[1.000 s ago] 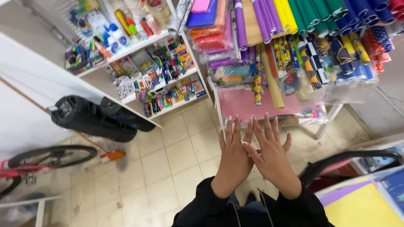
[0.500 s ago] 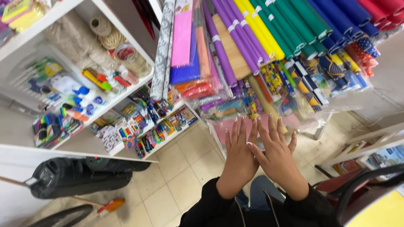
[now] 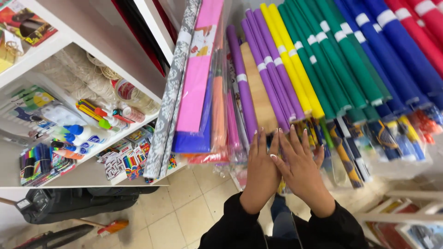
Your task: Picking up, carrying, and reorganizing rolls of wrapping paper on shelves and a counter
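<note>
Left hand [image 3: 261, 170] and right hand [image 3: 301, 171] raised flat, fingers spread, edges touching, before upright paper rolls: purple [image 3: 267, 74], yellow [image 3: 290, 64], green [image 3: 332, 55], blue [image 3: 392, 46]. Tan roll [image 3: 258, 92] just above the fingertips. White shelf [image 3: 87, 166] of markers and glue bottles at left

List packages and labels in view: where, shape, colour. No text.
Paper rolls: upright rack ahead of left hand and right hand; purple, yellow, green, blue, red, with white band labels.
Pink sheet pack: clear sleeve, left of rolls.
Glue bottles: middle shelf, white with blue caps.
Marker packs: lower shelf, multicoloured.
</note>
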